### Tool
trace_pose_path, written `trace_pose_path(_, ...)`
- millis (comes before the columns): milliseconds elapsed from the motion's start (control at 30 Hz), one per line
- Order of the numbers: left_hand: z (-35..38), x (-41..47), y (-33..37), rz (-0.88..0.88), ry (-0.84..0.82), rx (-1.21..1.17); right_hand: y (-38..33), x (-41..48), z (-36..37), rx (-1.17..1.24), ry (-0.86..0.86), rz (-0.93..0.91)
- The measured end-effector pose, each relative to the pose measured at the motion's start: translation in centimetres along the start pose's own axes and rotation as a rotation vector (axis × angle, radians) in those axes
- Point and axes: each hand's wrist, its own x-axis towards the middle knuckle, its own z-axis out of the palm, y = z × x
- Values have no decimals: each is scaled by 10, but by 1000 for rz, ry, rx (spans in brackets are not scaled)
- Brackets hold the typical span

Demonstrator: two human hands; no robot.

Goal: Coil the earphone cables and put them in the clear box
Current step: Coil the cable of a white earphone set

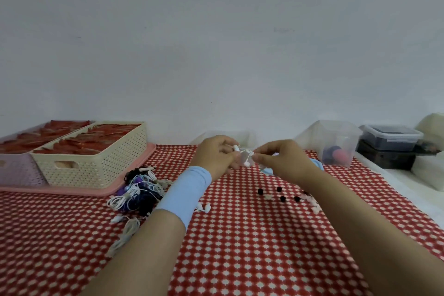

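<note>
While the left hand (216,156) and right hand (280,160) both pinch one white earphone cable (245,154), the clear box (336,145) sits off right of the right hand.

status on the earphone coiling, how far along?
Early, probably. Done: the clear box holds something dark and something pink, too blurred to identify. In hand: the left hand and right hand pinch one white earphone between them, above the cloth. Left: the pile of tangled earphones lies by the left forearm, unboxed.
</note>
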Motion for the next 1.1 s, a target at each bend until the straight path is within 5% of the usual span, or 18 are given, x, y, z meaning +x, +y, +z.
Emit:
trace_pose_path(133,-13,44,7,57,124,288,-13,46,4,-304,43,-59)
trace_pose_path(367,-23,95,-19,3,42,634,-7,108,33,-719,8,-148)
trace_pose_path(600,-37,110,-44,41,-31,699,7,135,57,-676,-123,-83)
trace_pose_path(933,-61,74,-32,96,-28,649,-24,114,59,-474,-20,-244)
trace_pose_path(1100,-83,36,-21,-4,-219,830,-53,73,80,-498,-358,-303)
